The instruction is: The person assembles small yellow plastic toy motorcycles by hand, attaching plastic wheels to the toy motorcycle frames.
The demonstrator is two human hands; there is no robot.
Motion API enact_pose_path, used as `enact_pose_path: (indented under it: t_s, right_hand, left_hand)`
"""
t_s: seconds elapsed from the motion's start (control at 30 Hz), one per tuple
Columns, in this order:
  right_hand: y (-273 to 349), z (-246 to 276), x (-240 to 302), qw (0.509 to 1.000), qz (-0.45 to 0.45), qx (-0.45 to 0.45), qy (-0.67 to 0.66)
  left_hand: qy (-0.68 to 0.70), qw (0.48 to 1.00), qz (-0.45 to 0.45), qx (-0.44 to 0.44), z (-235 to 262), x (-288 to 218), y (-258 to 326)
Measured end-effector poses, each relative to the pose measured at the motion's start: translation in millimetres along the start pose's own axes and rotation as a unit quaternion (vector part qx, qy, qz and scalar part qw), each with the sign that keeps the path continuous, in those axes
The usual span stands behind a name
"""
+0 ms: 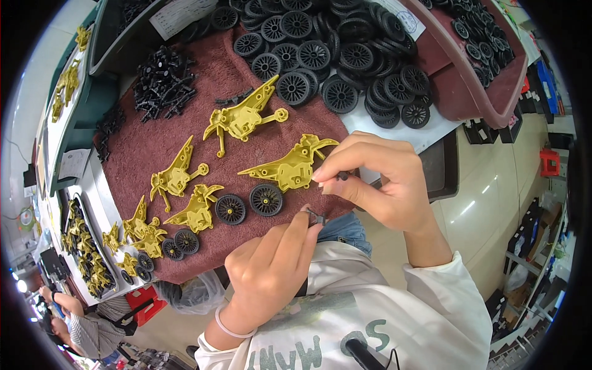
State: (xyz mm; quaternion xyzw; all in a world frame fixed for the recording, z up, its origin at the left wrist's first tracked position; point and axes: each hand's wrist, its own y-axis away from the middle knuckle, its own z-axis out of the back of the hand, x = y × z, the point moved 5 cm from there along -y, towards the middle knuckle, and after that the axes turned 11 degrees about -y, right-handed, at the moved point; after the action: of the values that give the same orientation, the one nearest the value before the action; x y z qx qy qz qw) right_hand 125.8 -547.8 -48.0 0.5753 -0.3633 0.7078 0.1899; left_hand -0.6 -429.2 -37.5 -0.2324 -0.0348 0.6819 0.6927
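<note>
Pinching a small black bit (343,176), the right hand (390,182) has its thumb and finger squeezed together. The left hand (268,262) pinches a small gray bit (317,218) with its fingertips. Both bits are up by the near right corner of the red-brown cloth (139,148). A big yellow piece (290,169) lies just beside the right hand, with two black wheels (266,200) near it. More yellow pieces (174,179) lie toward the left edge. A big wheel heap (313,55) covers the far edge, and a reddish bin (459,86) blocks the tabletop's far right corner.
</note>
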Motion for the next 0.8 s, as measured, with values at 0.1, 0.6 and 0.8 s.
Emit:
enact_pose_path:
  t_s: [0.1, 0.6, 0.8]
  right_hand:
    - [-1, 0, 0, 1.000, -0.027, -0.003, -0.010]
    - [12, -28, 9, 0.990, 0.017, 0.070, -0.125]
    - [10, -27, 4, 0.989, 0.013, 0.048, -0.141]
  left_hand:
    - [-0.012, 0.999, 0.038, -0.007, 6, 2, 1]
    - [-0.031, 0.999, -0.029, -0.031, 16, -3, 2]
    - [0.008, 0.999, 0.008, -0.037, 13, -5, 2]
